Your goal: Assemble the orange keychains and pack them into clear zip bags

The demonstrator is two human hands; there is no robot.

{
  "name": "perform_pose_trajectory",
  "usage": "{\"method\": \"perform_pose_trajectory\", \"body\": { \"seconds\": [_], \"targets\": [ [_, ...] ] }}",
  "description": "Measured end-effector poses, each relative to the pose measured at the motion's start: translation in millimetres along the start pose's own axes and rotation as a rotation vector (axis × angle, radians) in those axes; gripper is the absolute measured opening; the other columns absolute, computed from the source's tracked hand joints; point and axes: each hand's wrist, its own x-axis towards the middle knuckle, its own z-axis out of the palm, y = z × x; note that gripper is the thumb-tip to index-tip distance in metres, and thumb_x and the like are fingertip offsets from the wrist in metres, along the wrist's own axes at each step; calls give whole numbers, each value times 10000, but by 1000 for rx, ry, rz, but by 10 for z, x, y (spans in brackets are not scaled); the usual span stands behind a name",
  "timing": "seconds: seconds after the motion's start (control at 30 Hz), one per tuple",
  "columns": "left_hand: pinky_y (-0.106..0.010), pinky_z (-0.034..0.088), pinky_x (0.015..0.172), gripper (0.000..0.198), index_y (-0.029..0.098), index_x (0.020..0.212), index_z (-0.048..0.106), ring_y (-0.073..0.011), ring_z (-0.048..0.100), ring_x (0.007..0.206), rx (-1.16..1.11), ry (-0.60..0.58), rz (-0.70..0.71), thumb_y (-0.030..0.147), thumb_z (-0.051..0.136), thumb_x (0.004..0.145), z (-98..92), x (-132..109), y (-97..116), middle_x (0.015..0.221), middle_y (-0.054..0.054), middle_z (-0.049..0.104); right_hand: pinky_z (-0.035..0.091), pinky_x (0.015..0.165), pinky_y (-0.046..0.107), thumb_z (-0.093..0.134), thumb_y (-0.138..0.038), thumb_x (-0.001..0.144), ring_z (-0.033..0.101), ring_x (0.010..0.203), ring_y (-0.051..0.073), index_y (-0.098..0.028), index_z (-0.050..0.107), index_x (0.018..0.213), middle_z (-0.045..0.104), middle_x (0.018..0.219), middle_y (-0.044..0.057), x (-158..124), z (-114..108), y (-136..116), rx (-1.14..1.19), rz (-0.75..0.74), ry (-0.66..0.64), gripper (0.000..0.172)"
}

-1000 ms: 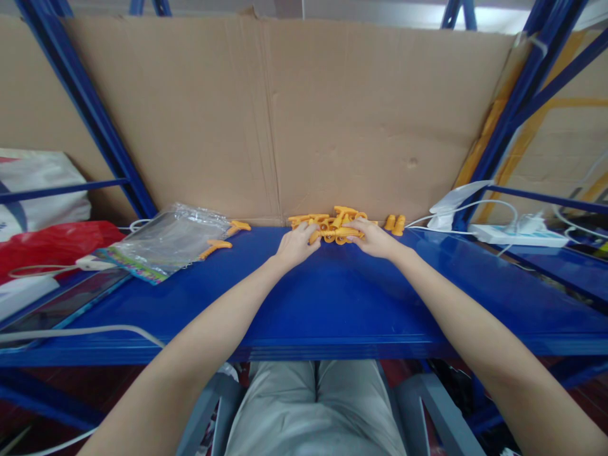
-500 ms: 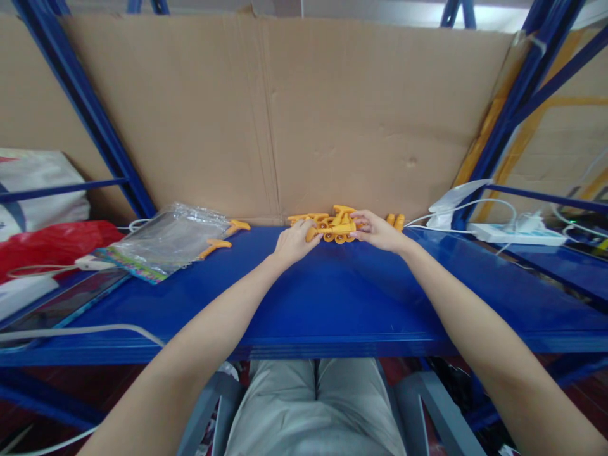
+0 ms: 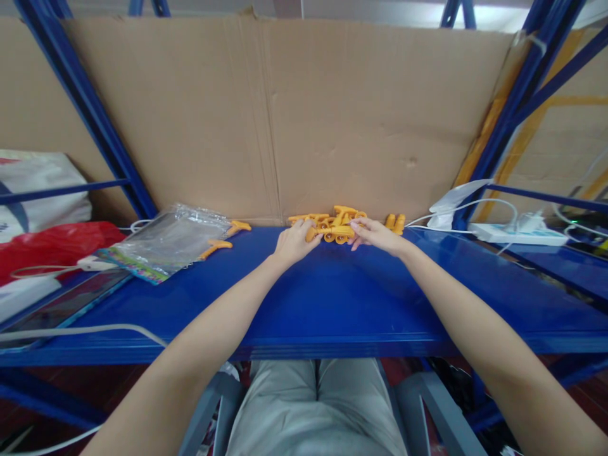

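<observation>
My left hand (image 3: pixel 293 242) is closed round the left end of a yellow-orange plastic rod-like piece (image 3: pixel 327 233), held level just above the tabletop. At the other end of that piece, the thumb and fingertips of my right hand (image 3: pixel 375 235) are pinched, with the lower fingers hanging loose. Behind both hands lies a cluster of similar yellow-orange plastic parts (image 3: pixel 346 212), some with round wheel-like ends; my fingers partly hide them. Two short ribbed yellow-orange pieces (image 3: pixel 394 223) stand side by side to the right of my right hand.
A clear plastic bag (image 3: pixel 173 237) lies at left, with two yellow-orange handle-shaped pieces (image 3: pixel 216 247) by its edge. Farther left are a red bag (image 3: pixel 57 244) and a dark flat panel (image 3: pixel 71 304). A white power strip (image 3: pixel 520 234) and cables sit right. Cardboard (image 3: pixel 332 120) backs the blue tabletop (image 3: pixel 332 297).
My right hand has shifted slightly down and its fingers have changed position at the right end of the rod-like piece. My left hand keeps its hold, nearly still.
</observation>
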Motion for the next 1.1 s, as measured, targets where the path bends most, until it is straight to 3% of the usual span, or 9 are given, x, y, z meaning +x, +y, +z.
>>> {"method": "perform_pose_trajectory", "body": {
  "seconds": [0.17,0.27,0.4,0.5,0.6,0.7,0.8,0.93,1.1],
  "targets": [
    [-304,532,787,280,223,1111,622,-231,667,1016,-7,5,3,407,586,904,20,-9,11,1156,-81,677,562,683,336,774,-446,763,678,643,150,-222,490,1027,704,798,15,-31,-86,16,42,-54,-44,447],
    [-308,534,795,268,214,1100,623,-232,665,1028,-11,14,14,397,582,908,27,-17,12,1161,-86,677,535,594,293,695,-560,808,659,580,143,-206,504,897,707,728,32,-41,-52,-8,24,19,-40,412],
    [-312,535,799,268,212,1100,620,-236,664,1041,-4,14,18,391,591,904,25,-25,12,1166,-90,676,455,462,244,491,-755,844,605,466,136,-184,524,743,658,573,57,-30,62,-45,11,158,-9,581],
    [-309,532,797,277,220,1108,619,-236,662,1047,-1,7,1,406,588,905,11,-20,24,1178,-87,672,411,408,227,403,-802,845,575,423,132,-179,555,731,627,526,69,-19,109,-55,4,217,46,650],
    [-311,527,802,301,224,1136,613,-238,660,1051,4,-8,-33,424,568,916,-17,-10,47,1198,-85,666,448,420,236,382,-791,862,600,453,135,-179,609,832,683,638,93,-31,81,-59,0,243,53,654],
    [-316,526,818,308,222,1143,614,-240,658,1059,9,-25,-57,430,552,925,-44,-4,62,1208,-87,661,558,557,280,611,-668,833,674,606,147,-211,613,1058,738,921,98,-56,20,-55,32,211,17,509],
    [-316,532,815,303,225,1136,616,-242,661,1057,11,-23,-52,429,562,919,-47,-9,58,1195,-88,665,594,694,319,800,-486,737,695,719,144,-240,559,1173,726,1051,69,-62,-11,-35,76,136,24,556],
    [-308,535,785,296,222,1116,619,-241,667,1034,13,-4,-16,430,575,910,-24,-21,50,1177,-92,670,582,680,365,707,-606,784,684,659,172,-201,615,931,736,830,68,-40,9,-4,80,116,28,441],
    [-295,530,780,307,222,1120,620,-234,664,1033,14,23,12,441,571,911,-13,-21,61,1178,-95,671,538,525,354,472,-823,792,636,494,191,-181,622,718,674,597,107,-19,56,-15,42,203,35,663]
  ]
}}
